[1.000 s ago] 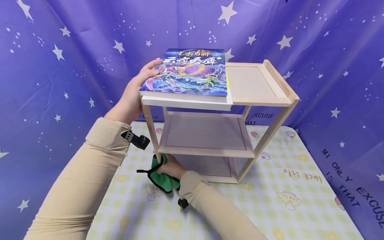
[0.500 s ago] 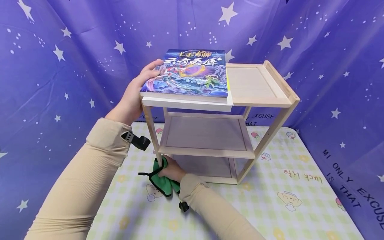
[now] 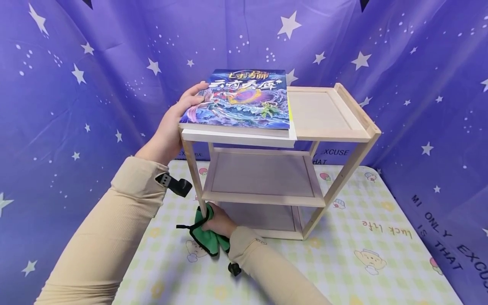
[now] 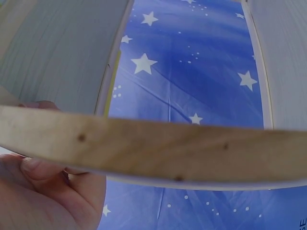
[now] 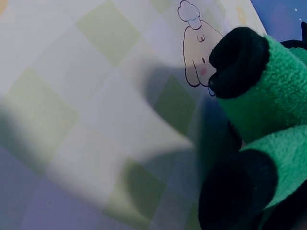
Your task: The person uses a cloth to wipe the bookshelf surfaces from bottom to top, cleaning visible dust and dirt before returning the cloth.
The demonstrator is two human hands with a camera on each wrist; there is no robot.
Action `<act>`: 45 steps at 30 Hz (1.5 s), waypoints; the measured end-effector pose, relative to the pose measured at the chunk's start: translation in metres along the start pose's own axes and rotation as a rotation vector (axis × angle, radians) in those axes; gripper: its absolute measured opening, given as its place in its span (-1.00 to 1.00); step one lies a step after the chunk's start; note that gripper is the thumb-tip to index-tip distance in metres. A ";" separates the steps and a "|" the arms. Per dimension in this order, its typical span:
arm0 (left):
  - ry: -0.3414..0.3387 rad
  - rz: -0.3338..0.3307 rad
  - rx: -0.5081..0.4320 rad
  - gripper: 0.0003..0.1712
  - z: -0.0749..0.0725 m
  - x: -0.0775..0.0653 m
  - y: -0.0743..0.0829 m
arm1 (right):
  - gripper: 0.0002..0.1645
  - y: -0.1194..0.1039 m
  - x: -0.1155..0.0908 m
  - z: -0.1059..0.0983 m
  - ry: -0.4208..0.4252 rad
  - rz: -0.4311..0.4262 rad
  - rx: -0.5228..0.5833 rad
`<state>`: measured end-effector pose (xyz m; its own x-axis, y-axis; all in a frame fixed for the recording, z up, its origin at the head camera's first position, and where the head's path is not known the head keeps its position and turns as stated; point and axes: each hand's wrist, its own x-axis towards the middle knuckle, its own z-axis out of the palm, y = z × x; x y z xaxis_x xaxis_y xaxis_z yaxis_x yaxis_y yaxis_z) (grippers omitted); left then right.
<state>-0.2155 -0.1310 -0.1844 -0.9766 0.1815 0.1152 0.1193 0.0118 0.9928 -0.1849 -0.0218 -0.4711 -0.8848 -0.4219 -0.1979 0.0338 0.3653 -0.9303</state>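
Note:
A three-tier wooden shelf [image 3: 263, 199] stands on the table, with a blue illustrated book [image 3: 244, 101] on top of a white-edged book [image 3: 238, 137] at its upper left. My left hand [image 3: 171, 118] grips the top tier's left end, some fingers resting over the blue book's edge. In the left wrist view, fingers show on both sides of a wooden bar [image 4: 153, 148]. Low down, my right hand [image 3: 219, 222] holds a green cloth [image 3: 207, 239] with black trim around the front left leg. The right wrist view shows the folded green cloth [image 5: 278, 91]; the hand is mostly hidden there.
A checked tablecloth [image 3: 335, 271] with cartoon prints covers the table. Purple curtains [image 3: 126, 46] with white stars hang behind and at both sides. Black straps with small devices [image 3: 177, 185] sit on the cuffs.
My right hand and the green cloth have slid slightly down the front left leg. The left hand keeps its place on the shelf. The head view has tilted a little.

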 end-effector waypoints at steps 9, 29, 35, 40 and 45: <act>0.005 -0.005 0.006 -0.40 0.001 -0.001 -0.002 | -0.25 0.004 -0.003 0.002 0.002 0.008 0.003; -0.012 0.003 -0.025 -0.39 0.000 -0.003 -0.001 | -0.37 0.009 -0.002 0.002 -0.003 -0.038 -0.025; -0.008 0.007 -0.018 -0.40 0.001 -0.001 -0.002 | -0.25 0.008 -0.001 0.002 0.008 -0.009 -0.011; -0.013 0.005 -0.009 -0.40 0.001 -0.001 -0.003 | -0.28 0.009 -0.001 0.003 0.011 -0.005 -0.015; -0.008 0.009 0.002 -0.40 0.000 -0.003 -0.003 | -0.15 0.009 -0.003 0.004 0.012 -0.006 -0.002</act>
<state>-0.2132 -0.1311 -0.1876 -0.9741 0.1891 0.1236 0.1282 0.0127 0.9917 -0.1805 -0.0201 -0.4805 -0.8903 -0.4145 -0.1884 0.0273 0.3644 -0.9308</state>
